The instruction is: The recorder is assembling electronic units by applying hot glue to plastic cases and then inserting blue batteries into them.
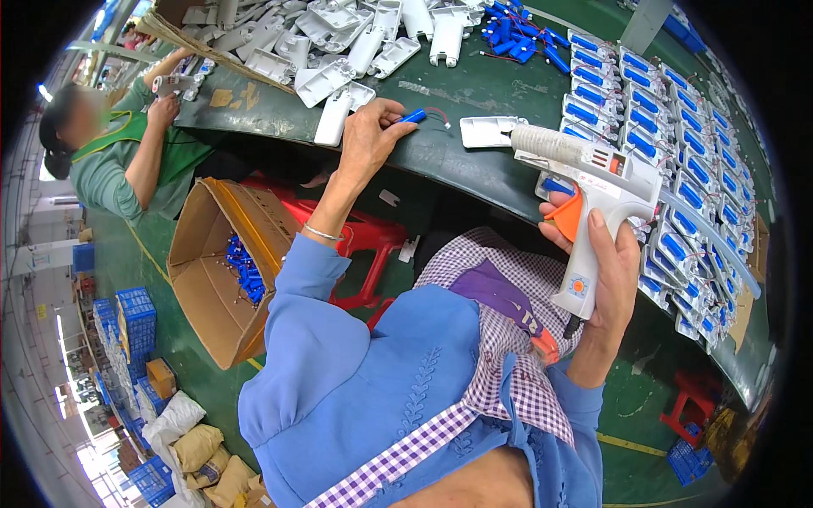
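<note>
My left hand (367, 142) pinches a small blue battery (413, 116) between thumb and fingers, above the table's near edge. A thin red wire with a white plug trails from its right end. On the right, my right hand (616, 267) is wrapped round the handle of a white glue gun (584, 173) with an orange trigger. Its nozzle points left, over the right end of a white plastic shell (483, 133) lying on the table. A pale glue stick or cord (716, 233) extends behind the gun. The shell's inside is partly hidden by the nozzle.
Loose white shells (364, 42) and blue batteries (512, 34) lie at the table's far side. Rows of shells with batteries (644, 123) fill the right. A cardboard box (216, 296) of batteries and a red stool (368, 245) stand below. Another person (127, 161) works at far left.
</note>
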Demonstrator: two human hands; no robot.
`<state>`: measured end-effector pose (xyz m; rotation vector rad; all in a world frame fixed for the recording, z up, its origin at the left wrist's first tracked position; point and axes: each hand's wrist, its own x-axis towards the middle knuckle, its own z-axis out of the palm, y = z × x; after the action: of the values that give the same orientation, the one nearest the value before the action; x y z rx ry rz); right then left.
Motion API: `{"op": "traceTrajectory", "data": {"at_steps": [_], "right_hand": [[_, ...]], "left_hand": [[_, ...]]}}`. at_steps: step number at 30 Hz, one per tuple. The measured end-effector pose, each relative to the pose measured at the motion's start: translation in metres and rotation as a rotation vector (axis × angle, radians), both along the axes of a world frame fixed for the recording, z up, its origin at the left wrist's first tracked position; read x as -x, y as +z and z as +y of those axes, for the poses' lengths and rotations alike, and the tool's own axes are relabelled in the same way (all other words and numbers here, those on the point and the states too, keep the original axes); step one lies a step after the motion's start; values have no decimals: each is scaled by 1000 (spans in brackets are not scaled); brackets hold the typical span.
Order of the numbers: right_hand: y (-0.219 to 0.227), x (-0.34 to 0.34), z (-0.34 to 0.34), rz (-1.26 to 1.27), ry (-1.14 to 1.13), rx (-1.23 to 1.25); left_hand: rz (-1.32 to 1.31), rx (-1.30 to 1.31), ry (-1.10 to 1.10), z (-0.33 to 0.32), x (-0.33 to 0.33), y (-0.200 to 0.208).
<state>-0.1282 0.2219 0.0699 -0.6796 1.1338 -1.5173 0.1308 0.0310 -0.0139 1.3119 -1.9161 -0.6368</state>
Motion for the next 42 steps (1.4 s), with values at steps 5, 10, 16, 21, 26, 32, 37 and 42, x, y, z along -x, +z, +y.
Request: {"op": "traceTrajectory", "data": {"at_steps": [5, 10, 16, 21, 26, 32, 37, 42], "right_hand": [[2, -1, 1, -5, -5, -1], [4, -1, 6, -5, -26, -6], [6, 2, 11, 7, -77, -25], [8, 2, 14, -24, -64, -22], [6, 2, 15, -38, -71, -26], [5, 2, 15, -30, -61, -28], [3, 1, 13, -25, -43, -26], [4, -1, 11, -8, -34, -35]], "left_hand": [[-115, 8, 2, 0, 8, 5], [162, -152, -89, 3, 36, 14], [58, -161, -233, 5, 65, 26], [-75, 78, -311, -1, 71, 10], [-139, 119, -347, -1, 80, 3], [-208, 117, -320, 0, 80, 5], [-213, 130, -319, -1, 81, 3], [-169, 91, -295, 2, 81, 0]]}}
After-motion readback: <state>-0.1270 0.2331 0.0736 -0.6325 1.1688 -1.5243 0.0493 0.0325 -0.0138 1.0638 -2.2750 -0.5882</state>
